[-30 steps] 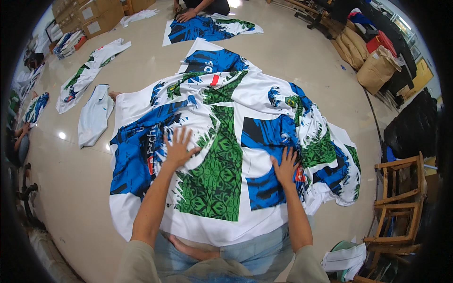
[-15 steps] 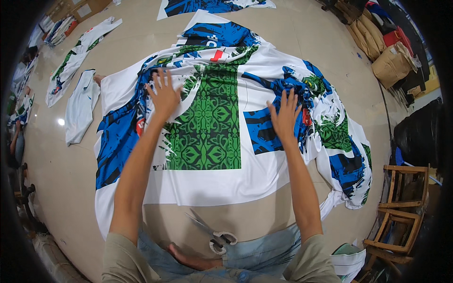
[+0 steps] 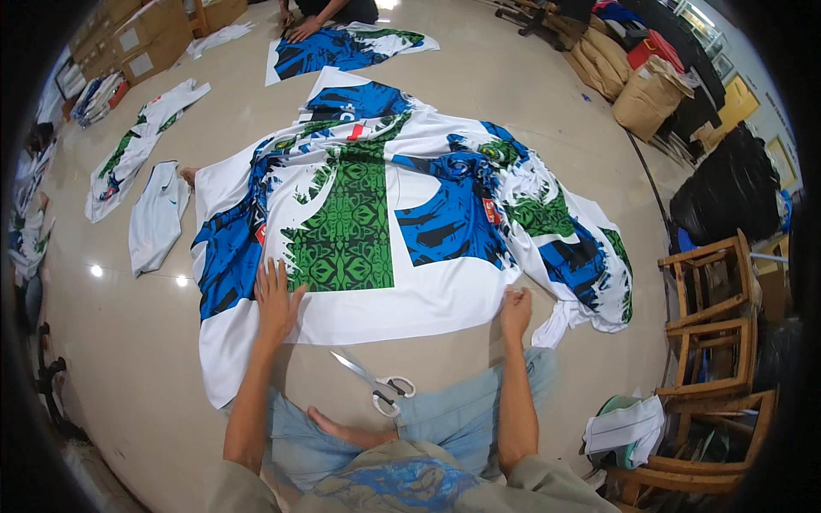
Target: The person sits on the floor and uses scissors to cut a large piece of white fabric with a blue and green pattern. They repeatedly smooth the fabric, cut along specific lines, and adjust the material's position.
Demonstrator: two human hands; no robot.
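Observation:
A large sheet of printed fabric (image 3: 445,312), white with blue, green and black patterns, lies spread and partly rumpled on the floor before me. My left hand (image 3: 276,306) rests flat on its white lower border, fingers apart, just below the green panel. At the fabric's lower right edge, my right hand (image 3: 516,313) is closed, its fingertips pinching the white border. Between my arms, scissors (image 3: 370,376) with white and black handles lie on the floor near my bare foot (image 3: 351,432), blades pointing away and slightly left.
Another person's hand (image 3: 304,31) presses on a blue printed piece (image 3: 316,53) at the far side. White and green cut pieces (image 3: 128,154) lie left. Cardboard boxes (image 3: 145,38) stand far left. Paper sacks (image 3: 650,96), a black bag (image 3: 727,192) and wooden stools (image 3: 710,329) line the right.
Both hands have drawn back toward me from the fabric's middle to its lower border. The right hand's fingers have closed. The view has tilted up, bringing the other person's hands into sight.

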